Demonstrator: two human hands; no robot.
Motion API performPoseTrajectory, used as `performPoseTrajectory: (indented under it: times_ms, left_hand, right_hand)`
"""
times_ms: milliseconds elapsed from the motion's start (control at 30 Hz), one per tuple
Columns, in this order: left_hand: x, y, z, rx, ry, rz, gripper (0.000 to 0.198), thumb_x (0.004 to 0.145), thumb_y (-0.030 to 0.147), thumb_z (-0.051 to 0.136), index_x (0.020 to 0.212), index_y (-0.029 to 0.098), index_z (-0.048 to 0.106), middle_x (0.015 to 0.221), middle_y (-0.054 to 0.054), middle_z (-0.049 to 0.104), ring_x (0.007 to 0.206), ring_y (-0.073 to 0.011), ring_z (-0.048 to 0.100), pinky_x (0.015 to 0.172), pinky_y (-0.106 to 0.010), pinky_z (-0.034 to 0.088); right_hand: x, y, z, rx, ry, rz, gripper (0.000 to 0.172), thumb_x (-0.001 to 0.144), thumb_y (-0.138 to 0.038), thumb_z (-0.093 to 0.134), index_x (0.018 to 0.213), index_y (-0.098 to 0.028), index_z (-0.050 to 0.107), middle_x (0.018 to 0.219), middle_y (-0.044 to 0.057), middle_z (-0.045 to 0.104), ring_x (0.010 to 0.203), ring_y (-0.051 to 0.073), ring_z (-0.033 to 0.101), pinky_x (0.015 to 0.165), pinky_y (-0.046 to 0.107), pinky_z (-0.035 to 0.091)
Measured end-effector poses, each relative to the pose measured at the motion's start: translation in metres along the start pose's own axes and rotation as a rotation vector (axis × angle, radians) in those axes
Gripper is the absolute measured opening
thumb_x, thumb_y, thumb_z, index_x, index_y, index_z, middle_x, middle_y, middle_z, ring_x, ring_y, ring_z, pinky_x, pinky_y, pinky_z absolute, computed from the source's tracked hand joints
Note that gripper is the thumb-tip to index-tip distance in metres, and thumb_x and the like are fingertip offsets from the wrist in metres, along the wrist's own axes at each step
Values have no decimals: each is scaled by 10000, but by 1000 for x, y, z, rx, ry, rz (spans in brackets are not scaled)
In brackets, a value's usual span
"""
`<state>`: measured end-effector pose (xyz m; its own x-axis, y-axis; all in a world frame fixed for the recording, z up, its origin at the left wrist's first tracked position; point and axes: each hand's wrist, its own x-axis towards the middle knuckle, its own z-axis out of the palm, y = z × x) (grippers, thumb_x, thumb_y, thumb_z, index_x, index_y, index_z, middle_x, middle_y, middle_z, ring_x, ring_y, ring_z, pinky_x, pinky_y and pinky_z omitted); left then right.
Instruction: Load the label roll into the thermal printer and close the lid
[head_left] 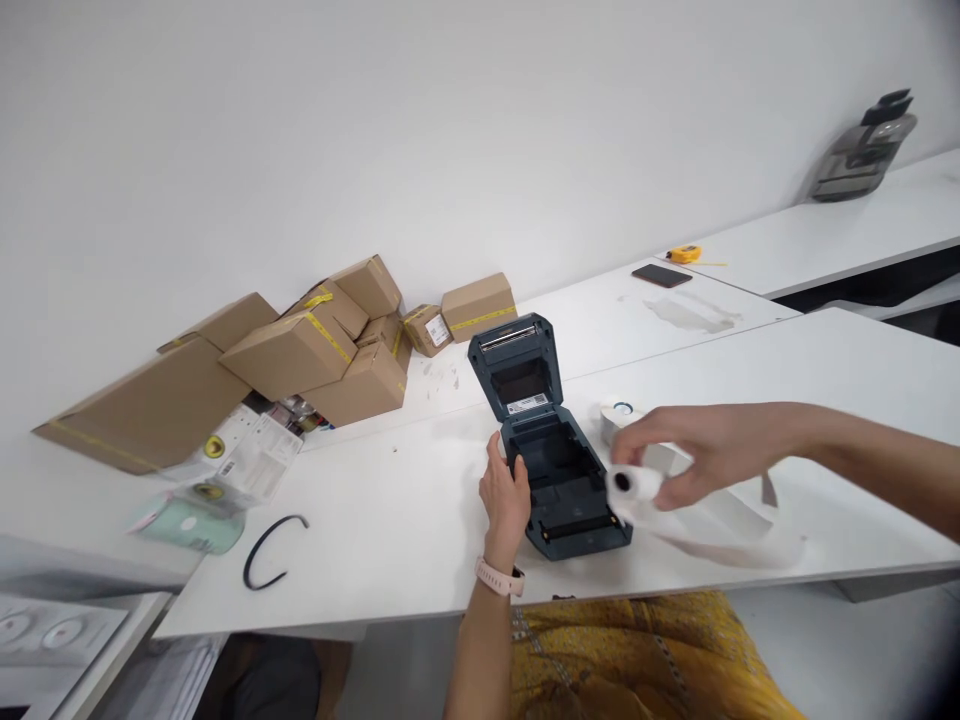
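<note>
Head view: a smooth white worktop [390, 520] carried everything.
Printer [562, 500]: a boxy shell of dark blue-grey plastic, it stood near the worktop's front edge between the two hands, with its lid swung up and back and the hollow bay bare.
Lid sticker [526, 404]: a small white rectangle inside the lid; its print was too small to read.
Left hand [506, 495]: it lay against the printer's left wall, the grip loose and spread with the thumb up, not closed round anything. A pale pink watch strap [499, 577] circled the wrist.
Right hand [712, 450]: its grip pinched a roll just over the printer's right front corner.
Roll [634, 487]: a white paper cylinder with a dark round core hole facing the camera. A limp strip [720, 530] trailed from it across the worktop to the right.
Second roll [621, 415]: white, with a bluish core, it lay flat just right of the printer.
Boxes [315, 350]: plain brown cardboard banded with yellow tape, heaped at the back left. One carried a white label [437, 328] that could not be read.
Cable [271, 550]: a thin black piece curled into an open hook on the left.
Phone [660, 275]: a dark, flat slab on the far worktop, near a yellow tape measure [684, 254].
</note>
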<state>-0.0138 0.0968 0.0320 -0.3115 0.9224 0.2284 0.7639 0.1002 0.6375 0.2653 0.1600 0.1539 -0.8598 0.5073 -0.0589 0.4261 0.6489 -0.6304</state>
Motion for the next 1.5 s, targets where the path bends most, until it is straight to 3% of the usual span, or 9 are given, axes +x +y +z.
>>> performPoseTrajectory:
  times_ms: [67,200,300,400,567,867,1167,1500]
  left_hand:
    - [-1,1,-1,0,-3,1,489,988,280,420,1465,181,374,1015,-98,715,965,-265,701,845,-379,495]
    - [-3,4,-4,-10,-14,-1,503,992,278,418,1481,180,357,1106,-131,718,1073,-279,687,908,-390,485]
    - [-3,4,-4,-8,-18,-19,505,997,298,417,1481,168,357,1144,-148,709,1108,-291,674,921,-403,481]
    - [-3,3,-3,-8,-20,-25,511,999,325,426,1479,162,359,1158,-151,704,1113,-293,670,917,-405,478]
    - [-1,3,-3,8,-23,-66,547,965,318,509,1481,214,364,1190,-125,699,1132,-285,659,915,-393,475]
    - [2,8,-3,37,-40,-103,585,936,317,564,1480,213,374,1220,-150,697,1141,-319,653,925,-436,475]
    - [1,7,-3,16,-70,-114,576,944,364,549,1478,232,376,1311,-150,659,1206,-312,622,961,-437,458]
    - [2,3,-1,-18,-68,-126,546,933,372,563,1442,239,420,1282,-130,675,1193,-294,627,951,-414,464]
  right_hand:
    - [38,-15,11,-70,-122,-122,158,765,-340,701,896,-255,680,853,16,697,742,199,626,695,295,452]
    - [109,2,34,-389,-101,-75,146,728,-270,684,861,-215,656,779,16,667,689,189,579,653,290,360]
    - [141,24,46,-466,-105,-96,120,726,-297,699,798,-206,668,740,10,665,726,201,594,763,323,364]
    - [156,40,55,-511,-114,-106,119,699,-299,729,749,-201,683,724,17,679,771,223,611,818,353,354]
    - [163,59,69,-592,-90,-128,26,690,-186,696,713,-195,691,714,44,702,779,229,615,837,372,353]
    - [169,75,91,-640,34,-108,185,631,-178,732,547,-208,570,655,58,679,842,289,628,908,450,373]
    - [171,80,97,-641,60,-90,67,665,-191,722,660,-205,657,798,86,726,895,312,622,950,483,374]
    - [162,75,91,-567,85,-134,109,669,-215,734,776,-193,734,903,131,721,1022,361,604,1066,536,324]
